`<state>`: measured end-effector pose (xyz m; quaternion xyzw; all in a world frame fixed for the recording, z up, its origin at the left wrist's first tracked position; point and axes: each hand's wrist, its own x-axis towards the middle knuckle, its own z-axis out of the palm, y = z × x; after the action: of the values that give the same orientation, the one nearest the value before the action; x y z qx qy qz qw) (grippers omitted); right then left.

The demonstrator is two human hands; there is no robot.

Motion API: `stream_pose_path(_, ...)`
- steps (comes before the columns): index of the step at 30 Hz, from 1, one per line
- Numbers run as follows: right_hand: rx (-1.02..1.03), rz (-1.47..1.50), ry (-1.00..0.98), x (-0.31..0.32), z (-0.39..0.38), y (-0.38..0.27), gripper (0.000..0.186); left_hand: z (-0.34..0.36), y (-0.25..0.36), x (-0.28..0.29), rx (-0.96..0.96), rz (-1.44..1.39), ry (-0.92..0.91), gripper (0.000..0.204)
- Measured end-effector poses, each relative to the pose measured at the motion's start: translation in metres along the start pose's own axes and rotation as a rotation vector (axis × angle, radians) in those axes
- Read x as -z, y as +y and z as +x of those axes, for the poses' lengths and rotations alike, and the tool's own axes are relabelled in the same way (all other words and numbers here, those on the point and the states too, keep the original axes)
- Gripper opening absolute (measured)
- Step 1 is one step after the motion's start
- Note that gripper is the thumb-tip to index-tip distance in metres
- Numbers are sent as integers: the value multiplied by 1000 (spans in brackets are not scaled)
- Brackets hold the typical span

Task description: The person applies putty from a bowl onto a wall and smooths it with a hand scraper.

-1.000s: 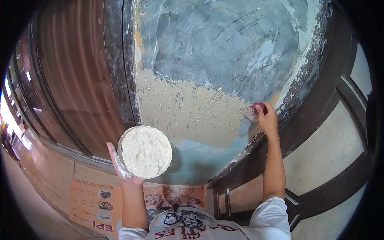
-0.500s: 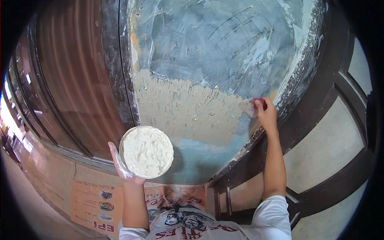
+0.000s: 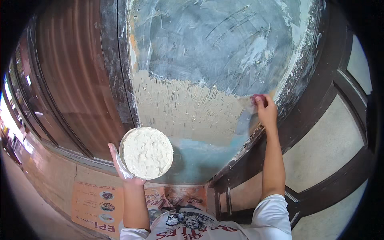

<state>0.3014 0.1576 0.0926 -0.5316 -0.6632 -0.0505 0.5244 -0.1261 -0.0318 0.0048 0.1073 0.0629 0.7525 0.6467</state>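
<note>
Overhead, the left hand [image 3: 122, 170] cups a round bowl [image 3: 147, 153] of white putty, fingers curled under its rim, near the wall [image 3: 208, 52]. Far right, the right hand [image 3: 266, 112] grips what seems a scraper [image 3: 246, 105], blade flat, long axis pointing left. Tilting the bowl could spill putty; uneven pressure could gouge the fresh coat.

A single head-worn fisheye view faces a wall panel [image 3: 212, 80] at close range, about arm's length off. Both forearms come in from the lower edge, with the person's shirt [image 3: 200, 228] at the bottom centre. Straight frames bend toward the dark round rim. No second view shares the scene.
</note>
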Motion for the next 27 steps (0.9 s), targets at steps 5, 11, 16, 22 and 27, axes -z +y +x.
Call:
stream_pose_path(5, -85, 56, -7, 12, 5, 4, 35, -1, 4, 6, -13, -10, 19, 86)
stream_pose_path(11, 12, -25, -118, 3, -16, 4, 30, 0, 6, 9, -26, 20, -11, 87)
stream_pose_path(16, -56, 83, 24, 13, 5, 5, 29, 2, 5, 4, -11, -19, 22, 87)
stream_pose_path(22, -24, 32, -75, 3, -17, 3, 27, 3, 4, 0, 9, -53, 34, 87)
stream_pose_path(27, -63, -8, 10, 9, 3, 1, 30, 7, 2, 3, 25, 3, -30, 88)
